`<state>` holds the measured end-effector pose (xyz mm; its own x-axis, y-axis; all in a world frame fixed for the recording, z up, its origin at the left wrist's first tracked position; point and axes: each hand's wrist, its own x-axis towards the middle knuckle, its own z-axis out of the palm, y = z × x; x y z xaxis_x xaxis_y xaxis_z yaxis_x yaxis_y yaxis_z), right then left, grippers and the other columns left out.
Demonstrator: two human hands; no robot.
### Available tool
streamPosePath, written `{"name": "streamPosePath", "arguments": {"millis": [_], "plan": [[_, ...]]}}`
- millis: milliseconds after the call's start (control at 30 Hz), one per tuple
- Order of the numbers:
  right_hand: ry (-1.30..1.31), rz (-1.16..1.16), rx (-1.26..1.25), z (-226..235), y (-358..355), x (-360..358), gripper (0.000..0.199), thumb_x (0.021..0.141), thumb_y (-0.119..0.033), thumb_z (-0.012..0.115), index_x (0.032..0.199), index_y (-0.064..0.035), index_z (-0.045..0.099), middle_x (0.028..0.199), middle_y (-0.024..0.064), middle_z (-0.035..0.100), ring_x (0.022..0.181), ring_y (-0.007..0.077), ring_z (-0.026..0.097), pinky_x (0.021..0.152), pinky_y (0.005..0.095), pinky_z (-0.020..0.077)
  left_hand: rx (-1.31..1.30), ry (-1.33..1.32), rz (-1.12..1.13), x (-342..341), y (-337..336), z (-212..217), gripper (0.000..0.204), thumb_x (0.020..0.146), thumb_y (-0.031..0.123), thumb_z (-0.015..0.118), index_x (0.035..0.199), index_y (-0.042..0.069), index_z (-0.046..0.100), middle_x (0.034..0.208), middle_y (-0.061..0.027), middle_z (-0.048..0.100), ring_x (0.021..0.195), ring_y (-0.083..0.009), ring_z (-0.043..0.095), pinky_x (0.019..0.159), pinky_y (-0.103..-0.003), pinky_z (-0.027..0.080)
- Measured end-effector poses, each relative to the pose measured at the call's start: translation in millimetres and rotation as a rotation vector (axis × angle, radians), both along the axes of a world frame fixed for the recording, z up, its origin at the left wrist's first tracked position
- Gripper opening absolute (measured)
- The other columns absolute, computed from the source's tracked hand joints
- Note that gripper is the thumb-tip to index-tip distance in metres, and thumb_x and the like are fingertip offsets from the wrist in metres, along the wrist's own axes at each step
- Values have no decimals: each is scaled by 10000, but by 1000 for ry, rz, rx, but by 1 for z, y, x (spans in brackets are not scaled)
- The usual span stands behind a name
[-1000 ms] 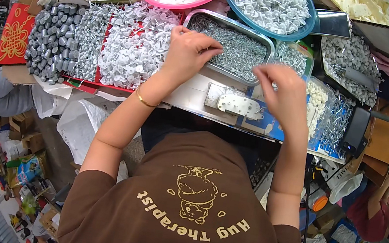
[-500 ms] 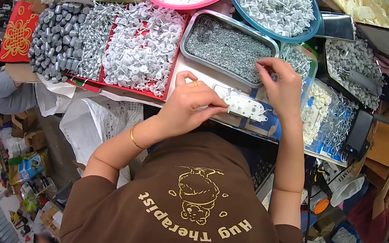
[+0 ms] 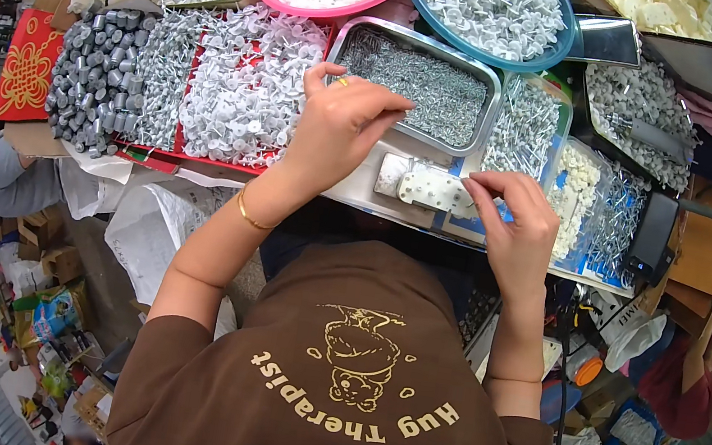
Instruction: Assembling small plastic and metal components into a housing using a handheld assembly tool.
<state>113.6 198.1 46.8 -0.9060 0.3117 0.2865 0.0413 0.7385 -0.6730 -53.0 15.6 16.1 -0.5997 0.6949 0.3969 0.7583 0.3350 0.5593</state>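
Left hand (image 3: 347, 126) hovers at the near rim of the steel tray (image 3: 478, 68) of small screws, fingertips pinched, presumably on one screw; too small to confirm. Right hand (image 3: 515, 222) pinches the edge of the white plate (image 3: 429, 187) lying on the tabletop, steadying it. Bins of white parts crowd behind, partly cut off.

A crowded bench (image 3: 352, 187) fills the upper view. Below it, the floor (image 3: 107, 274) is cluttered with cardboard boxes (image 3: 45, 235) and bags (image 3: 150, 230). Light is bright and even.
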Motion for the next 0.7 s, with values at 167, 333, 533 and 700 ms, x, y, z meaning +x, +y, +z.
{"name": "streamPosePath", "arguments": {"millis": [167,333,533,700], "plan": [[43,-44,90,0,1,-2,56,838,-42,758,844,-8,715,836,99,713,732,250,662,663,343,503,81,-85,-87,10,15,0,88,859,97,737,933,145,740,870,25,738,783,-134,669,977,-404,319],[-124,-84,159,-22,-6,6,66,861,-73,741,857,-16,708,863,127,712,781,301,680,694,374,510,97,-95,-183,36,19,18,92,837,100,736,906,155,710,792,48,695,765,-135,653,965,-420,305],[-41,-80,36,-13,8,4,106,946,-73,655,937,17,710,893,131,716,778,262,687,700,353,516,67,27,-215,48,18,19,98,779,151,775,850,183,715,789,89,673,776,-121,614,959,-444,279],[-55,-183,-217,-8,15,3,143,985,-66,615,984,40,711,910,104,719,805,165,669,733,275,508,-55,164,-150,68,22,10,183,695,255,818,771,191,665,912,61,620,905,-163,573,937,-451,263]]}}
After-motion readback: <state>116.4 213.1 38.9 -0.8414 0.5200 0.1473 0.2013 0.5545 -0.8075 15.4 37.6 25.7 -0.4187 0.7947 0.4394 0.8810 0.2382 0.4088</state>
